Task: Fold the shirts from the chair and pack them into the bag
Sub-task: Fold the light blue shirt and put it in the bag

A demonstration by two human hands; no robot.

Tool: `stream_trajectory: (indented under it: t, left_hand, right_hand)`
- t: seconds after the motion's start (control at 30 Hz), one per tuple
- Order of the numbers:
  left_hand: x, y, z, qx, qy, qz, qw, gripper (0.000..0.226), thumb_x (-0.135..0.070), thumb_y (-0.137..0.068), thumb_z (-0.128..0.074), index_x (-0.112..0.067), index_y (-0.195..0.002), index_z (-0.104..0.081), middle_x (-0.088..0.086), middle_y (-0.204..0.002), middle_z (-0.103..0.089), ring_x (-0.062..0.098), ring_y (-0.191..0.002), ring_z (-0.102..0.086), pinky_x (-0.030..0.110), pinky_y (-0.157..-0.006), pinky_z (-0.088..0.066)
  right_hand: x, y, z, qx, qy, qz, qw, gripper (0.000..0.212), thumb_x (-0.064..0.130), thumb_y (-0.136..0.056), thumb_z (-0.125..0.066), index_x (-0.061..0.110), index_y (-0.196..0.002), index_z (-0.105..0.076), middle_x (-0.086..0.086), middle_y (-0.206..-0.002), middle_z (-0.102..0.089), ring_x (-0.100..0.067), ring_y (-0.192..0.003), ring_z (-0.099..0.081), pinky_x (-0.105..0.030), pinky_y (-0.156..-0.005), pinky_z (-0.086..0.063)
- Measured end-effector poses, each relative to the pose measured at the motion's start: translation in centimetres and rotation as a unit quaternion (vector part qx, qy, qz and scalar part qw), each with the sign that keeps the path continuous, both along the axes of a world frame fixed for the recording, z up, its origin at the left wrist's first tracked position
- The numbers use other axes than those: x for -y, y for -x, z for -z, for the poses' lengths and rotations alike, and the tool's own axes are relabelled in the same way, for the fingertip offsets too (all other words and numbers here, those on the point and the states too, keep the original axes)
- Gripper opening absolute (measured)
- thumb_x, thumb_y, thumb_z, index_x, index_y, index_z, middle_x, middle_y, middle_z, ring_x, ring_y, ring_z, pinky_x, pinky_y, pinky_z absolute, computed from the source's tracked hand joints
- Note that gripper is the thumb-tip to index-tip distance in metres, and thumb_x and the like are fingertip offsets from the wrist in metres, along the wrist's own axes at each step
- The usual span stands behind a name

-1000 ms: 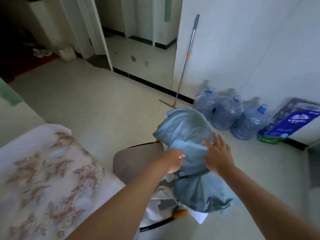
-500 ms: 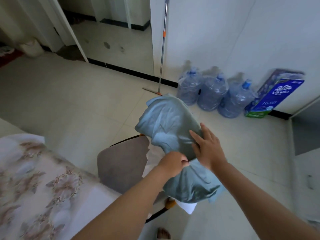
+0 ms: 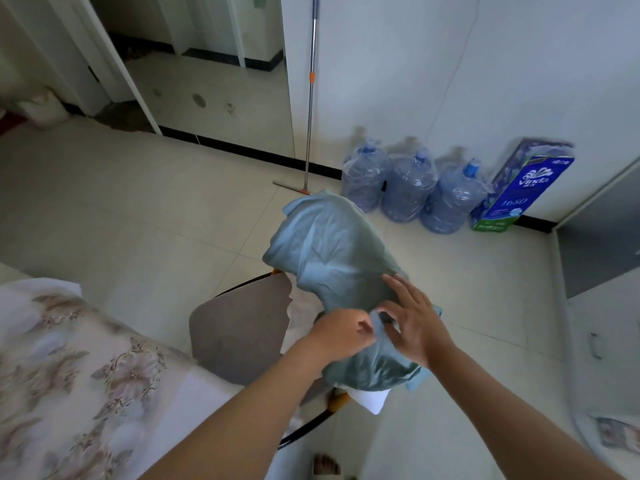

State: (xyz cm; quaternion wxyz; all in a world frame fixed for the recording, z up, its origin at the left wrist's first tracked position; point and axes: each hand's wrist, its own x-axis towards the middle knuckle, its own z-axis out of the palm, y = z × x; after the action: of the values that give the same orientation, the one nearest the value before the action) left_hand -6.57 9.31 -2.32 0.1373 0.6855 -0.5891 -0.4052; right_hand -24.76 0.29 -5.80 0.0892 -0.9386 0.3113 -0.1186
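My left hand (image 3: 341, 332) is closed, fingers curled in, and it pinches a fold of the blue-grey shirt (image 3: 329, 247) near the shirt's middle. My right hand (image 3: 415, 327) lies just beside it at three o'clock. Its fingers are spread apart and straight, flat on the cloth, and the thumb reaches toward the fold my left hand holds. I cannot tell whether that thumb nips the cloth.

The shirt is bunched and crumpled, draped over the right side of the chair (image 3: 239, 327). Its far end rises in a rounded heap toward twelve o'clock, and its near end sags off the seat toward five o'clock. A white garment (image 3: 370, 401) pokes out under that near end, and a cream-coloured one (image 3: 304, 313) shows between the shirt and the bare brown seat. The chair stands straight ahead of me, with its dark frame curving round the seat.

At nine o'clock from the chair, touching its edge, is a table under a floral cloth (image 3: 69, 375). Three large water bottles (image 3: 408, 188) stand in a row against the wall at one o'clock. A blue Vinda tissue pack (image 3: 519, 188) leans on the wall just beside them. A long-handled floor squeegee (image 3: 311, 98) leans on the wall at twelve o'clock. My bare foot (image 3: 325, 464) shows on the tiles at six o'clock.
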Motion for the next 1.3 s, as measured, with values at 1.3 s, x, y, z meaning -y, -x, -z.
stream_trajectory:
  t: [1.3]
  left_hand:
    - [1.0, -8.6, -9.5, 0.133, 0.143, -0.119, 0.973, 0.029, -0.007, -0.091, -0.047, -0.033, -0.102, -0.056, -0.008, -0.105, -0.055, 0.021, -0.094, -0.057, 0.04, -0.08, -0.051]
  right_hand:
    - [3.2, -4.7, -10.0, 0.008, -0.089, 0.146, 0.985, 0.026, 0.043, -0.095, -0.055, 0.019, -0.097, -0.063, -0.005, -0.096, -0.06, -0.03, -0.093, -0.058, -0.036, -0.075, -0.04]
